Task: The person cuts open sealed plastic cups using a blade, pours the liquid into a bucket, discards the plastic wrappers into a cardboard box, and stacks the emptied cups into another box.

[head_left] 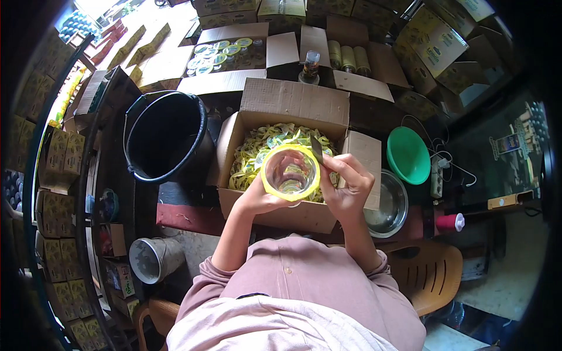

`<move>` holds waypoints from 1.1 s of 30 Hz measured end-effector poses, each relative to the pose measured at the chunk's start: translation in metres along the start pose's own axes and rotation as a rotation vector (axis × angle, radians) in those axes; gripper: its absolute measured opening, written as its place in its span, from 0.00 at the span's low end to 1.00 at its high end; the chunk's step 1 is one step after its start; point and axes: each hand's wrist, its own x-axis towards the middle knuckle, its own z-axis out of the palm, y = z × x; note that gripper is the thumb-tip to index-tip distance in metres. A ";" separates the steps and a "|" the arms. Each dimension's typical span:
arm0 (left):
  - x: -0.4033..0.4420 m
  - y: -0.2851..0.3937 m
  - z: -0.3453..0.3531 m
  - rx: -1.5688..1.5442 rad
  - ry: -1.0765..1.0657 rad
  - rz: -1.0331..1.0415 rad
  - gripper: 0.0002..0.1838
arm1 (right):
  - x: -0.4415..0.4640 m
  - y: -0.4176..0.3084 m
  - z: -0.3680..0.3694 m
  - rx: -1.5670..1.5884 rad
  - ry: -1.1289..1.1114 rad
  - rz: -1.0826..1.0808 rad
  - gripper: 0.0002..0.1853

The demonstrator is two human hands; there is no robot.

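Note:
A clear jar or cup (pixel 291 171) with a yellow rim faces the camera, held over an open cardboard box (pixel 295 96). My left hand (pixel 261 198) is wrapped round its lower left side. At the right of the rim, my right hand (pixel 349 184) pinches a thin dark blade-like piece (pixel 317 148), which stands up beside the yellow edge. Inside the box lies a heap of yellow and green strips (pixel 252 143), partly hidden behind the jar and my hands.
A black bucket (pixel 167 137) stands left of the box. To the right are a green basin (pixel 408 155), a metal bowl (pixel 389 205) and a pink spool (pixel 446 223). Behind, a box (pixel 225 82) holds lidded jars, near a bottle (pixel 310 67). A grey bucket (pixel 155 259) sits lower left.

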 end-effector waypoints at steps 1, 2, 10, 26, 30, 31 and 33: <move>-0.002 -0.001 0.002 -0.059 0.027 -0.030 0.40 | -0.002 -0.001 0.000 0.017 0.003 0.024 0.12; -0.002 0.000 0.005 -0.109 0.016 -0.028 0.38 | -0.004 -0.002 0.000 0.035 0.007 0.046 0.12; -0.007 -0.017 0.008 -0.235 0.035 0.087 0.37 | -0.023 -0.018 -0.008 -0.078 0.062 0.058 0.11; -0.026 -0.006 0.019 -0.086 0.132 0.187 0.39 | -0.044 -0.033 0.001 -0.135 0.109 -0.070 0.13; -0.029 -0.008 0.019 -0.077 0.121 0.189 0.40 | -0.042 -0.034 0.001 -0.145 0.118 -0.080 0.13; -0.030 -0.008 0.018 -0.072 0.121 0.184 0.40 | -0.040 -0.035 0.002 -0.148 0.118 -0.084 0.13; -0.030 -0.007 0.014 -0.022 0.118 0.174 0.40 | -0.038 -0.034 0.004 -0.158 0.119 -0.097 0.13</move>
